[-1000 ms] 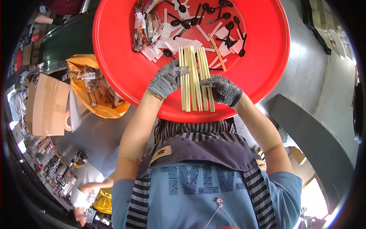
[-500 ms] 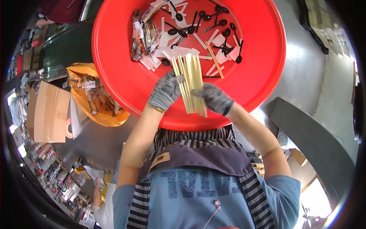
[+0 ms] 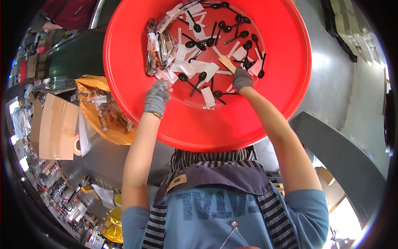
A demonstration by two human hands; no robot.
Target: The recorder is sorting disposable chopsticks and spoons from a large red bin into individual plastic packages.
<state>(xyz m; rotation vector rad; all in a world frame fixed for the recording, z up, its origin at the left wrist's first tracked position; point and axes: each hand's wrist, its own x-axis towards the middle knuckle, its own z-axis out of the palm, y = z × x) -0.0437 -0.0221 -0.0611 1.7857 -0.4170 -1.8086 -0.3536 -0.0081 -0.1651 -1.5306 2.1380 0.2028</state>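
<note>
Landmark: wide, round red plastic tub [image 3: 286,87]. Right hand [image 3: 242,80], in grey knit glove, is over the tub's interior, right of centre; fingers closed around a bundle of slim pale wooden sticks [image 3: 227,64], tips angled toward the tub's far left. Left hand [image 3: 157,98], likewise gloved, is over the tub's near-left wall, fingers partly curled; grip on anything: cannot tell. Just beyond it inside the tub: clear plastic packets with brown-orange print [image 3: 153,52]. Across the tub's floor: black plastic spoons [image 3: 197,28], flat white paper slips [image 3: 208,96]. Outside the tub, left: open orange-yellow sack [image 3: 116,135].
</note>
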